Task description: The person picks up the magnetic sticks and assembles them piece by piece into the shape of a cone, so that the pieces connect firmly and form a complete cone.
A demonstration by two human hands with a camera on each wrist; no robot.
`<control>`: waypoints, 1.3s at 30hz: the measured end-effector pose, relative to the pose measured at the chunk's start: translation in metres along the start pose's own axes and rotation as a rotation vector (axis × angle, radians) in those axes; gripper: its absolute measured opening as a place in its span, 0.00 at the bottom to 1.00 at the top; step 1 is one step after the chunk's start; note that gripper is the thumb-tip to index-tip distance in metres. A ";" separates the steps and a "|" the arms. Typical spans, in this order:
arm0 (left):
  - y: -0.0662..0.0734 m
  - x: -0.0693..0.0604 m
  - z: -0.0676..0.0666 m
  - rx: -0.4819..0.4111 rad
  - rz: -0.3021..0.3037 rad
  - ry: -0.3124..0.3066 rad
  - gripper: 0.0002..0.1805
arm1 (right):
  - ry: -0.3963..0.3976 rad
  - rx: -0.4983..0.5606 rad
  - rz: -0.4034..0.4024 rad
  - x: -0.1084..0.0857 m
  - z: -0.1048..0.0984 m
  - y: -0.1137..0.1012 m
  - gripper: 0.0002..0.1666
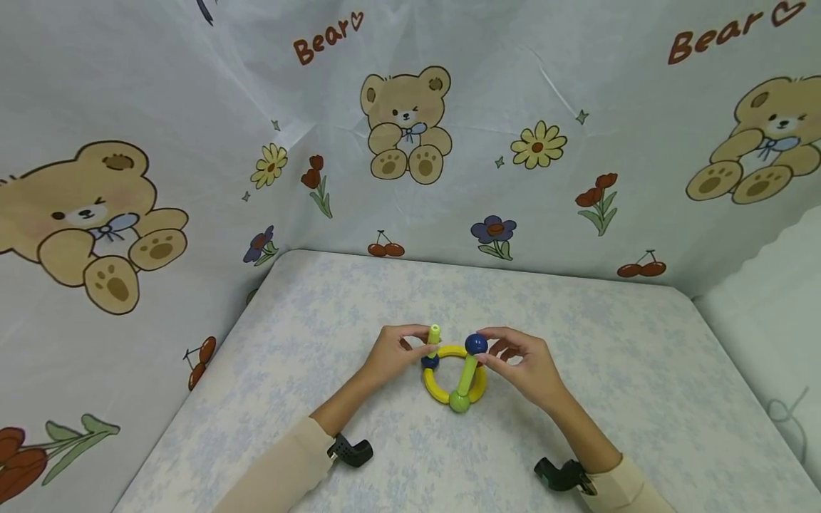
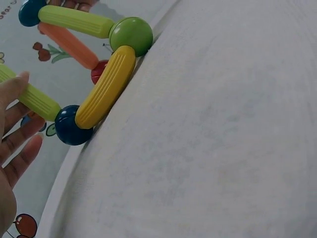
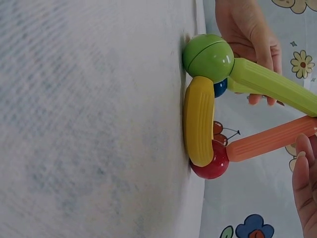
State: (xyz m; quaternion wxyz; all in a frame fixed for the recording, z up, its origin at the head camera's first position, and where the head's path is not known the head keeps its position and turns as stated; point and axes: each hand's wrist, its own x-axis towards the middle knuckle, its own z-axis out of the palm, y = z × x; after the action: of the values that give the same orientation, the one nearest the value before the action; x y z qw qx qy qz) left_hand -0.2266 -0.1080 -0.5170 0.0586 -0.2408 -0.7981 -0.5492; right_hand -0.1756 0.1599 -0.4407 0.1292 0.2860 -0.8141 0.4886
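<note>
A ring of curved yellow sticks (image 1: 436,387) and balls lies on the table. My left hand (image 1: 396,350) pinches a light green stick (image 1: 434,335), which stands on a blue ball (image 1: 430,362) at the ring's left. A second light green stick (image 1: 467,375) rises from the green ball (image 1: 459,402) at the near side. From the red ball (image 3: 217,167) an orange stick (image 3: 267,140) slants up towards it. Both slanting sticks lean to an upper blue ball (image 1: 476,344), which my right hand (image 1: 524,358) holds between thumb and fingers.
The pale blue-patterned table (image 1: 359,449) spreads around the toy. A white cloth (image 1: 410,206) printed with bears and flowers hangs behind and at the left. Black cameras sit on the left wrist (image 1: 353,451) and right wrist (image 1: 559,476).
</note>
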 end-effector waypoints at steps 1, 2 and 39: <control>0.000 0.000 0.001 0.004 -0.004 0.001 0.16 | 0.001 0.001 0.001 0.000 0.000 0.000 0.20; 0.000 0.000 0.001 0.011 -0.010 0.003 0.16 | 0.004 0.000 0.006 -0.001 0.001 0.005 0.21; 0.004 -0.001 0.013 0.055 0.115 -0.018 0.15 | -0.041 -0.003 -0.016 0.009 0.014 0.033 0.21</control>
State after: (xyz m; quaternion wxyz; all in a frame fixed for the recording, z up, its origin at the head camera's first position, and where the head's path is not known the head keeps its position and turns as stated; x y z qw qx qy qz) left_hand -0.2222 -0.0954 -0.5189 0.0893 -0.2895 -0.7982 -0.5207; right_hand -0.2015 0.1571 -0.4671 0.1167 0.3022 -0.8152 0.4802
